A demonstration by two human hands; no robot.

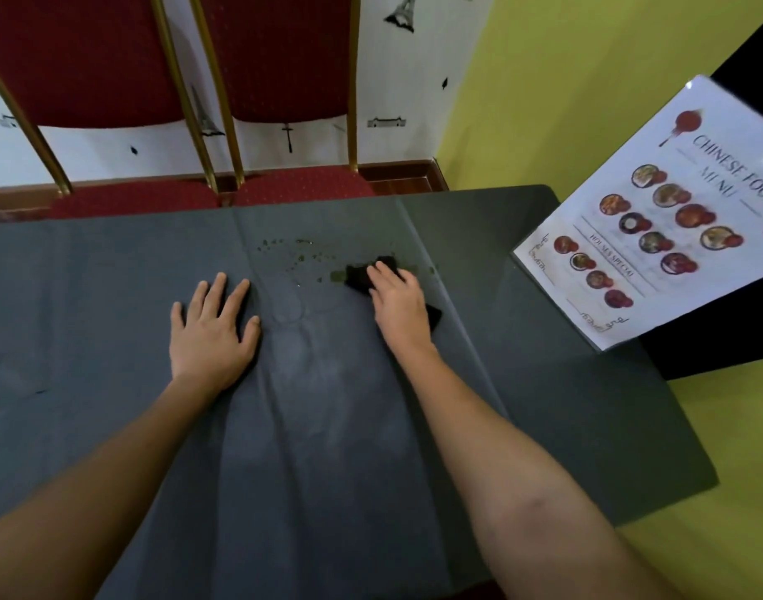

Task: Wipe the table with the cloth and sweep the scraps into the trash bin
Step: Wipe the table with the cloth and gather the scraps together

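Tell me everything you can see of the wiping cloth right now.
The cloth is small, black and crumpled, apparently soft fabric. It lies on the grey tablecloth, pressed flat under the right hand, which hides its middle. One part shows beyond the fingertips, a corner beside the wrist. Scraps lie just to its left.

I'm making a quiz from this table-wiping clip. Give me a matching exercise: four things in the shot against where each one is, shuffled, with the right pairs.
Things:
1. cloth
2. left hand
3. menu
4. scraps

Places:
A. lying flat and open on the tablecloth, holding nothing
B. at the table's right end
C. under the right hand
D. strewn on the tablecloth beyond the two hands

Pairs: 1-C, 2-A, 3-B, 4-D
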